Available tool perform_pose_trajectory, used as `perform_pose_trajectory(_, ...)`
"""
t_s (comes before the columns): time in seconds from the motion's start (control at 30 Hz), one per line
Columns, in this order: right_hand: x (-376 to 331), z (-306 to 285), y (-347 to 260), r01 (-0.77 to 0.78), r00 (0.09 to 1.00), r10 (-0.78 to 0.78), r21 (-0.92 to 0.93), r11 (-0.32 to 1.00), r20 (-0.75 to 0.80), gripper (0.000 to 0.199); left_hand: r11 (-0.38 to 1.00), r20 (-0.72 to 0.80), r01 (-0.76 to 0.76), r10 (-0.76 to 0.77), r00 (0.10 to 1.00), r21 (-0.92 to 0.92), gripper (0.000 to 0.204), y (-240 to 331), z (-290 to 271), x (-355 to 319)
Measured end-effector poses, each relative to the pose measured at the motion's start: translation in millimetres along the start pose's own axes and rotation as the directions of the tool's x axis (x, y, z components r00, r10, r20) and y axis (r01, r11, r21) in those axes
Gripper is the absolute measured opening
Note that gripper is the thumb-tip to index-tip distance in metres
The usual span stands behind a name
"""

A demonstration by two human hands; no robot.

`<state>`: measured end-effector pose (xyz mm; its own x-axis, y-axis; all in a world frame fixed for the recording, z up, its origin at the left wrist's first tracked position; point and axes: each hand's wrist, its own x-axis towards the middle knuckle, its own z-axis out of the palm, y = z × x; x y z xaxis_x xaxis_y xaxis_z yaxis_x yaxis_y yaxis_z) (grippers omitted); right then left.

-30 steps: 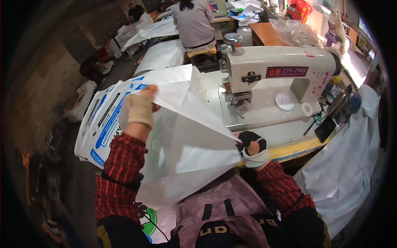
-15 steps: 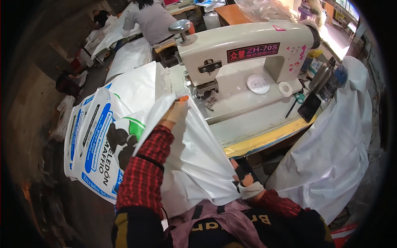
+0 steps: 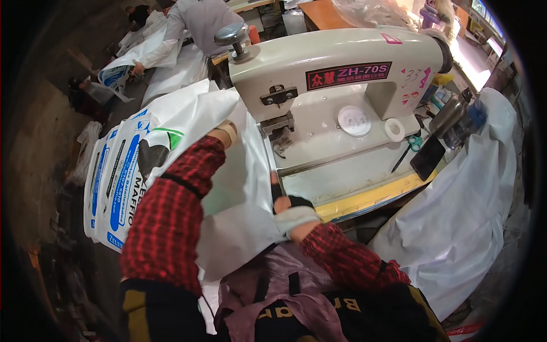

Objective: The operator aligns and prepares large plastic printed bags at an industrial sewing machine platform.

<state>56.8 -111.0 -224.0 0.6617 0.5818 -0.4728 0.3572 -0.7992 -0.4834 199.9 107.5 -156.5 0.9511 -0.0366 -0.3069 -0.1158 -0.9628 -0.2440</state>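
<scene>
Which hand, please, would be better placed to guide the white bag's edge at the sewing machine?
Probably the right hand: it is at the edge of the white bag, with a finger pointing toward the sewing machine. The left hand is farther left, its fingers hidden.

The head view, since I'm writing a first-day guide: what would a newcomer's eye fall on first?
Probably the cream sewing machine, which dominates the upper middle and right. Next, the red checked sleeves reach in from below, with the right hand at the right edge of the white bag. A pale draped sheet also stands out at right.
</scene>
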Motion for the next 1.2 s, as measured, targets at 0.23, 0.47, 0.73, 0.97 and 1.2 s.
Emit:
perform_pose_trajectory(0.23,28.2,-49.8,13.9,-0.121,0.992,0.122,0.367,0.922,0.021,0.052,0.805,0.64,-0.109,0.538,0.548,-0.583,0.053,45.1,-17.3,-174.3)
perform_pose_trajectory(0.47,-10.6,-17.5,-4.8,0.162,0.953,-0.148,-0.035,0.986,0.263,0.074,0.751,0.554,-0.582,0.641,0.531,-0.311,0.016,139.3,5.3,-283.5)
perform_pose_trajectory(0.73,-2.4,-12.2,20.2,0.009,0.998,0.003,0.194,0.981,-0.061,0.063,0.911,0.176,-0.086,0.015,0.984,0.403,0.009,5.1,-119.6,-288.4)
perform_pose_trajectory(0.97,45.9,-30.1,8.5,0.106,0.983,-0.016,0.493,0.864,-0.183,0.059,0.713,0.218,-0.548,0.675,0.705,-0.437,0.025,149.2,19.7,-255.3)
perform_pose_trajectory(1.2,-28.4,39.2,21.0,0.347,0.931,-0.327,0.114,0.931,-0.161,0.06,0.742,0.529,-0.57,0.661,0.532,-0.354,0.014,178.7,-24.1,-249.3)
